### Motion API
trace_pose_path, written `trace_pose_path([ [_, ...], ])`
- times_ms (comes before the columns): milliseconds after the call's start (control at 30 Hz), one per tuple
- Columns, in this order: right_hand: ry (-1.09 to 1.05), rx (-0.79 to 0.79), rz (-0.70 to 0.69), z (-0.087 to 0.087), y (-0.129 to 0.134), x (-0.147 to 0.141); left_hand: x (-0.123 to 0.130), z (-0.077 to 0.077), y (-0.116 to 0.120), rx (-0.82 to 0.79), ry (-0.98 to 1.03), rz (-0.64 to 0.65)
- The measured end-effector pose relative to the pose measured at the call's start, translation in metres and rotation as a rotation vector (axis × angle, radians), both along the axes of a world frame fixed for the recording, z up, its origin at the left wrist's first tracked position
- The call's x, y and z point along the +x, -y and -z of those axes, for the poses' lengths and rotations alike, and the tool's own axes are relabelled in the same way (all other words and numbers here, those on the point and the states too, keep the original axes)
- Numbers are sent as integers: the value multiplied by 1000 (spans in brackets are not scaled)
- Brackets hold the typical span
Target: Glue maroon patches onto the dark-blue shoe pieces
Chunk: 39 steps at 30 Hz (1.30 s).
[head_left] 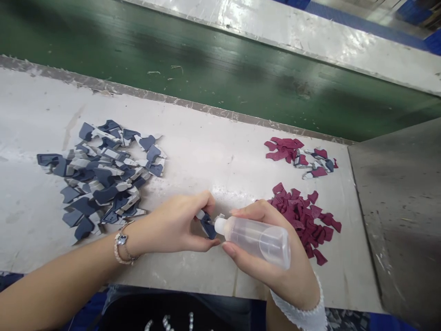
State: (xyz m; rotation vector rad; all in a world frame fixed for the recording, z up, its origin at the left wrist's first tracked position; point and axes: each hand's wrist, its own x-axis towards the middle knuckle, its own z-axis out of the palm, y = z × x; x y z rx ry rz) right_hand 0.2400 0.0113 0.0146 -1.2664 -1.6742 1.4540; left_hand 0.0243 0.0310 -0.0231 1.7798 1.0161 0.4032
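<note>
My left hand (pixel 182 225), with a bracelet at the wrist, is closed around a small navy and white moulded piece (pixel 207 226), partly hidden by the fingers. My right hand (pixel 272 239) grips a clear squeeze bottle (pixel 258 240) with a white cap, lying tilted almost flat. The bottle's nozzle end points left and meets or nearly meets the piece; contact cannot be made out. To the left lies a heap of similar navy and white pieces (pixel 103 179). Thin maroon pieces (pixel 303 211) are piled just beyond my right hand.
Farther back on the right are a smaller maroon pile (pixel 284 148) and several navy and white pieces with maroon on them (pixel 317 163). A green conveyor belt (pixel 206 69) runs behind the white tabletop (pixel 203 142). A metal panel (pixel 403 207) bounds the right side.
</note>
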Motion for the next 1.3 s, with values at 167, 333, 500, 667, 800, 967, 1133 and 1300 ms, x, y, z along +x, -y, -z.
trace_pose_path([
  [167, 26, 50, 28, 1, 0, 0, 0, 2, -1, 7, -32, -1],
  [333, 31, 51, -1, 0, 0, 0, 0, 2, -2, 7, -12, 15],
  [500, 15, 59, -4, 0, 0, 0, 0, 2, -2, -17, 8, 15],
  [667, 18, 79, -11, 0, -1, 0, 0, 3, -2, 15, -10, 16],
  [800, 14, 58, -28, -1, -1, 0, -1, 4, -2, 27, -8, 18],
  [967, -8, 42, -23, 0, -2, 0, -2, 4, -2, 34, -15, 23],
  [1133, -1, 47, -28, 1, -2, -1, -1, 4, -3, 31, -18, 26],
  [1300, 23, 46, -40, 0, -1, 0, -1, 5, -4, 44, -27, 18],
])
